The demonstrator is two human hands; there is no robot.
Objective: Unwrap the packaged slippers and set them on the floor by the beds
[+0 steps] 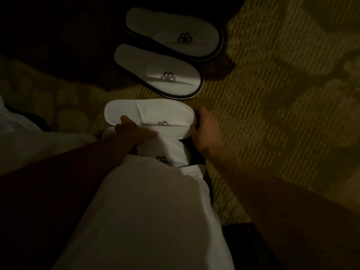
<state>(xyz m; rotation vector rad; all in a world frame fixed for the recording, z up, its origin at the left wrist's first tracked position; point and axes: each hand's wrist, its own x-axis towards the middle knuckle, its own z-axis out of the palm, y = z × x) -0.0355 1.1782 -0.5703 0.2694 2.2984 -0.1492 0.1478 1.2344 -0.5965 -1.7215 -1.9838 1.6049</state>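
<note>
Two white slippers with dark soles and a dark logo lie side by side on the carpet, the far slipper and the near one, toes to the right. A third white slipper lies just below them. My left hand presses on its near edge by the heel, and my right hand grips its toe end. A fourth slipper sits right under it, partly hidden by my left hand and white clothing. No wrapper is visible.
Patterned olive carpet fills the right side. White fabric of clothing covers the lower middle, more white cloth lies at the left. The upper left is too dark to read. A dark edge shows at the bottom.
</note>
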